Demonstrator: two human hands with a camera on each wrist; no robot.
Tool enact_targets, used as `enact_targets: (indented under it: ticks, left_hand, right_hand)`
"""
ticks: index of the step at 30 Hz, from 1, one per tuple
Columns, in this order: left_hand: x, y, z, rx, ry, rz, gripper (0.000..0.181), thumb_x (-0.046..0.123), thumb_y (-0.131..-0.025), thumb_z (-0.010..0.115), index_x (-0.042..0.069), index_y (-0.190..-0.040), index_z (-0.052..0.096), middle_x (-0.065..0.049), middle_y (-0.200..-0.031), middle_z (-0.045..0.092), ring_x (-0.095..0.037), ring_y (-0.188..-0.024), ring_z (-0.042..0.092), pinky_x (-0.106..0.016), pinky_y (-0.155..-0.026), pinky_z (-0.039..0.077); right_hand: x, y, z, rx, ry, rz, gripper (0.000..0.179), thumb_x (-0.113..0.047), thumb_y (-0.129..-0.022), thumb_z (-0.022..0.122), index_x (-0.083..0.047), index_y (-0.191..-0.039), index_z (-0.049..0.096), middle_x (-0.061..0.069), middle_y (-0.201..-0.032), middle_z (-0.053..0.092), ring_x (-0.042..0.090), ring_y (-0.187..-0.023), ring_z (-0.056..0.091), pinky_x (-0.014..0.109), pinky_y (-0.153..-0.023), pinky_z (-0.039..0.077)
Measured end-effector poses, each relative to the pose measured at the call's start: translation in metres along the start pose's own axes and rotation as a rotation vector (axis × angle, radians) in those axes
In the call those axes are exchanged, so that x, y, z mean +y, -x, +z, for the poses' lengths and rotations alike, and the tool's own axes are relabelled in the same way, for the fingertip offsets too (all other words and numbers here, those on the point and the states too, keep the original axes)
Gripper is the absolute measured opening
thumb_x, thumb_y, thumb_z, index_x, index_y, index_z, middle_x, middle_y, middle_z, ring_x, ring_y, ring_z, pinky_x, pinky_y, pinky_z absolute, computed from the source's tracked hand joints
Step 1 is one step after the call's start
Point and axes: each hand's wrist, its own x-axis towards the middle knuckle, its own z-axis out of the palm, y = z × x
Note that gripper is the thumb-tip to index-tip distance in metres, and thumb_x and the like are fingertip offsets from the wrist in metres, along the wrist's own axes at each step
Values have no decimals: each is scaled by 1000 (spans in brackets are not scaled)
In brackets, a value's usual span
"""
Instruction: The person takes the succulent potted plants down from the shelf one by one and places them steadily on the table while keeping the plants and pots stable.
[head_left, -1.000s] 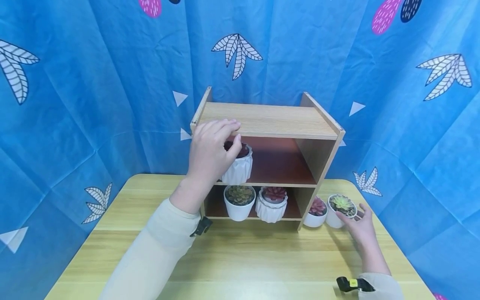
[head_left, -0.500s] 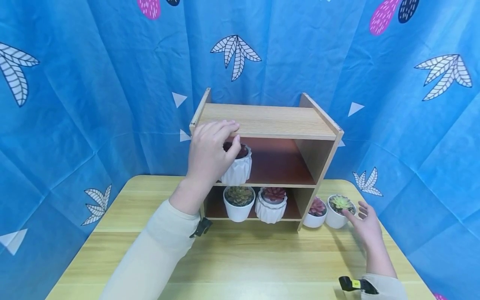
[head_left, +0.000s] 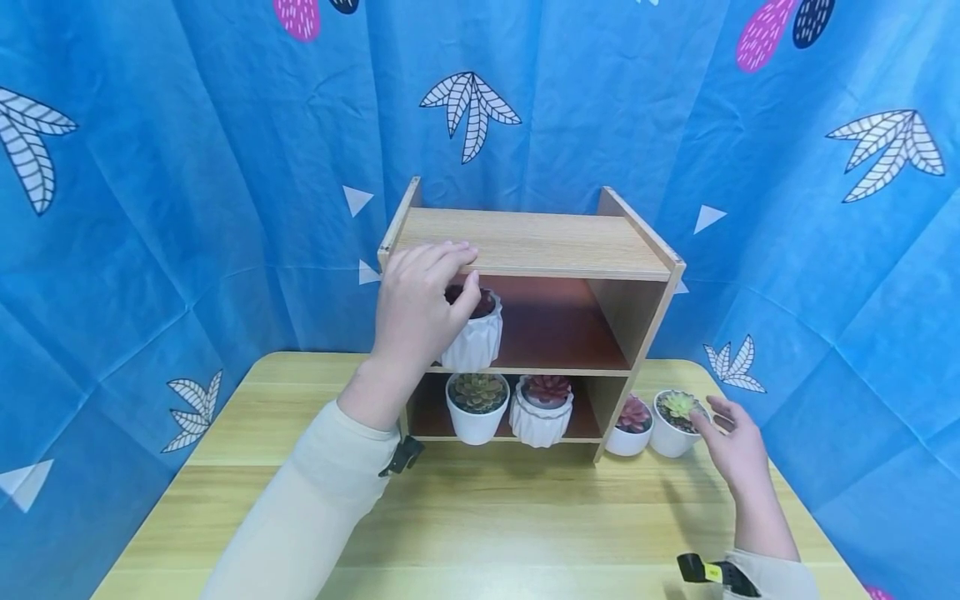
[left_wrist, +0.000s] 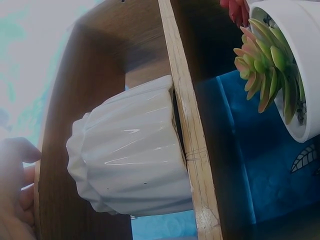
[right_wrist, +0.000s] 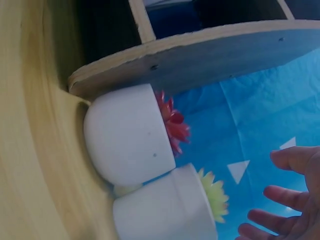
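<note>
Standing upright on the middle shelf (head_left: 555, 358), ribbed pot (head_left: 474, 337) in left hand (head_left: 420, 308).

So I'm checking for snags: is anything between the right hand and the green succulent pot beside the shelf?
Nothing visible. The right hand hovers open just right of the green succulent pot, with only bare table and air between. The red succulent pot stands on the pot's far side, touching it.
</note>
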Motion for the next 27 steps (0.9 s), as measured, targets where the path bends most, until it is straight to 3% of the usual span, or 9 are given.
enact_targets:
  ticks: [19,25,27]
  left_hand:
    - [-1,0,1,7,-1,5,30,24,-94,63,12,-120,74,-3,-121,72,-24,-112,65,-43,-99,46]
    - [-2,-1,1,12,5,7,30,26,-95,63,13,-119,75,-2,-120,72,-24,-112,65,-43,-98,46]
    - [-2,-1,0,10,2,7,30,26,-95,62,13,-119,75,-2,-120,72,-24,-113,65,-43,-99,46]
  right_hand:
    - [-43,15,0,48,75,-144,58,-40,-102,55,3,-141,49,29,-137,54,45,-123,54,57,-98,45]
    - [-57,20,-1,74,103,-191,52,-37,-102,56,1,-137,55,24,-131,61,39,-116,59,24,-87,48]
    - [-62,21,0,81,108,-194,51,-38,-102,56,0,-136,56,22,-131,62,38,-116,60,24,-87,49]
